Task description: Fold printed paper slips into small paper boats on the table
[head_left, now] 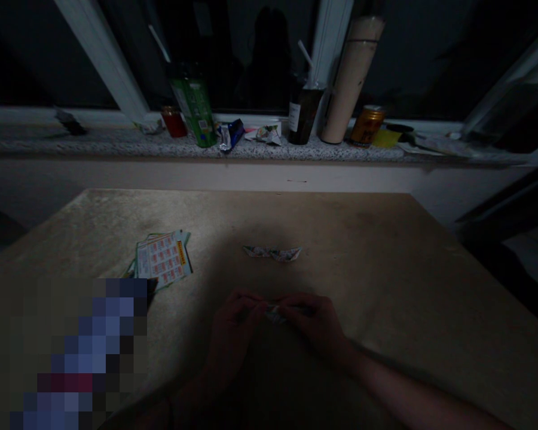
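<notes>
Both hands meet over the near middle of a dim tan table (pixel 363 251). My left hand (pixel 233 334) and my right hand (pixel 316 325) pinch a small folded piece of printed paper (pixel 275 313) between their fingertips. A finished folded paper boat shape (pixel 272 253) lies flat on the table a little beyond the hands. To the left lies a small stack of printed paper sheets (pixel 164 260) with red and teal print.
A stone windowsill (pixel 116 143) behind the table holds a green bottle (pixel 193 104), a red jar (pixel 174 121), a dark bottle (pixel 302 113), a tall beige cylinder (pixel 352 80), a gold can (pixel 366 125) and wrappers. A blurred patch covers the table's lower left.
</notes>
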A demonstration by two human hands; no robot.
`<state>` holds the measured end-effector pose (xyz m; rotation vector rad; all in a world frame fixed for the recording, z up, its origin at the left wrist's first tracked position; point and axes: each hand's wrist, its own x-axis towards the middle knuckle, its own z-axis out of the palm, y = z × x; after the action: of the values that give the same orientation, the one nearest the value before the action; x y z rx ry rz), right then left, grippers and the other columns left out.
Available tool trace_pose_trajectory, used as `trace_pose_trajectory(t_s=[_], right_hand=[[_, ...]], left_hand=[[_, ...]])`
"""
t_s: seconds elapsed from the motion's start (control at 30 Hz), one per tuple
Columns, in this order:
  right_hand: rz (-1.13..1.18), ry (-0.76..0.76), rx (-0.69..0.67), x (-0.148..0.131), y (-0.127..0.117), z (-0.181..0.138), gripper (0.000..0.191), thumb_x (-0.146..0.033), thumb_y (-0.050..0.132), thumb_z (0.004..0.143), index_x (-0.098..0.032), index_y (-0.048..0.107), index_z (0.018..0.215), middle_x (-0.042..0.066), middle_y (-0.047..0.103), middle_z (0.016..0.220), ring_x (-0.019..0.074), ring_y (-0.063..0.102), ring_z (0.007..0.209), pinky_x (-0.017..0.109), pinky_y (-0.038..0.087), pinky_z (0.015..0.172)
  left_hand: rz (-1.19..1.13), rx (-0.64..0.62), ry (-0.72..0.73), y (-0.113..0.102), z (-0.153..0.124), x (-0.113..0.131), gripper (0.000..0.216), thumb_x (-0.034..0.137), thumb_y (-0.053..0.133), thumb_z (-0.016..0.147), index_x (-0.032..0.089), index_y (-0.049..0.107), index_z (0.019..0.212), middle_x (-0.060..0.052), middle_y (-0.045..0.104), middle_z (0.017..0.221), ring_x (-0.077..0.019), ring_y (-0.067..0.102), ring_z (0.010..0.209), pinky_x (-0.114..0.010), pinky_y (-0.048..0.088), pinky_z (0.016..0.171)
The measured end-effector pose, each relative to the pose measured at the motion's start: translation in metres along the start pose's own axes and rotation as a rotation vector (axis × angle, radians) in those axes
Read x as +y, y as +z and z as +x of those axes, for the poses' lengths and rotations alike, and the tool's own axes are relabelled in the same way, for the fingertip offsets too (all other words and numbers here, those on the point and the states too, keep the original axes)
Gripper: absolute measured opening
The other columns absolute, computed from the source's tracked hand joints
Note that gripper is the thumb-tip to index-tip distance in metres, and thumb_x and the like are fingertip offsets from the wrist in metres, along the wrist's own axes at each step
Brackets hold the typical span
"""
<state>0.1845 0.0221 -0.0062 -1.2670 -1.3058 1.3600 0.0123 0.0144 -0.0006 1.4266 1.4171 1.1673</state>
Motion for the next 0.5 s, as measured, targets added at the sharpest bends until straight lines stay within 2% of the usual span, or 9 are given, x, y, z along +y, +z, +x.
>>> trace_pose_trajectory(t_s=[0.3,0.5], right_hand=[[-0.082,-0.016,0.01,0.0,-0.002,0.0,0.014,-0.032,0.064,0.078,-0.021,0.072,0.081,0.003,0.073,0.081,0.0185,0.066,0.077,0.029,0.049,0.07],[0.003,0.033,0.064,0.001,-0.002,0.002,0.015,-0.036,0.071,0.07,-0.022,0.073,0.075,0.004,0.074,0.083,0.0192,0.067,0.076,0.029,0.05,0.067]], left_hand=[[-0.003,0.044,-0.028,0.0,0.001,0.009,0.015,0.031,0.061,0.076,0.022,0.066,0.065,-0.001,0.061,0.078,-0.0177,0.058,0.074,-0.026,0.046,0.068],[0.011,0.058,-0.077,-0.003,0.002,0.008,0.016,0.033,0.06,0.078,0.023,0.066,0.068,0.0,0.061,0.08,-0.0193,0.059,0.075,-0.028,0.046,0.069]])
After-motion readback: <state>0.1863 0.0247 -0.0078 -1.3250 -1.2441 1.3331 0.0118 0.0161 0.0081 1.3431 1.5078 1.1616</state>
